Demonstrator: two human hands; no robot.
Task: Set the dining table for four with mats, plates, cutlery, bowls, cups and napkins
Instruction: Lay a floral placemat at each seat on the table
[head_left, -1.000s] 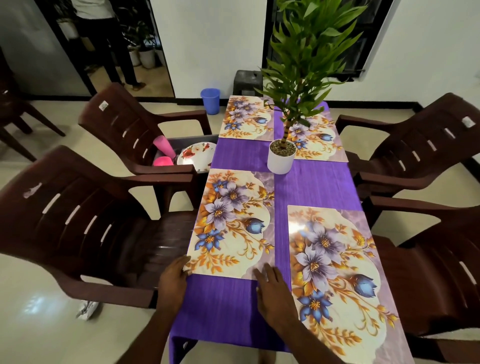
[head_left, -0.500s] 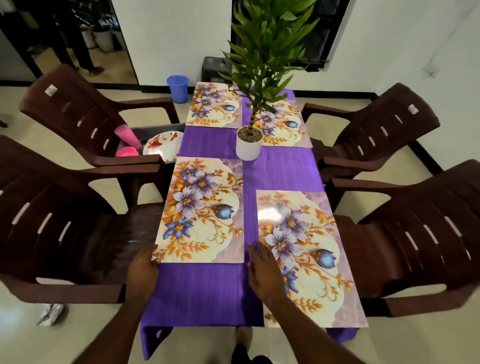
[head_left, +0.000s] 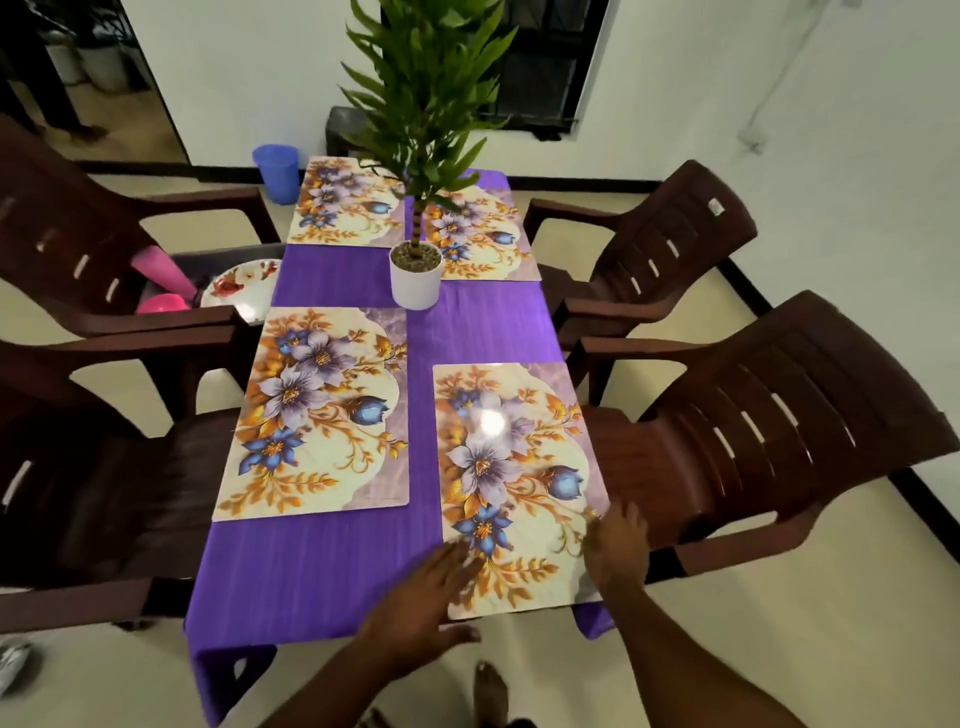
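Observation:
Four floral mats lie on the purple table (head_left: 322, 566). The near right mat (head_left: 511, 467) reaches the table's front edge. My left hand (head_left: 426, 592) lies flat with straight fingers on that mat's near left corner. My right hand (head_left: 615, 545) touches the mat's right edge with its fingers spread. The near left mat (head_left: 317, 410) lies free of both hands. Two more mats, the far left mat (head_left: 345, 202) and the far right mat (head_left: 478, 234), sit at the far end. A floral plate (head_left: 241, 283) and pink cups (head_left: 156, 270) rest in a dark bin on the far left chair.
A potted plant (head_left: 415, 280) in a white pot stands mid-table. Brown plastic chairs flank both sides: near right chair (head_left: 753, 441), far right chair (head_left: 654, 260), near left chair (head_left: 78, 467). A blue bucket (head_left: 277, 171) stands on the floor beyond the table.
Both hands left the near left mat and moved right onto the near right mat. That mat has slid up from overhanging the front edge. My view swung right.

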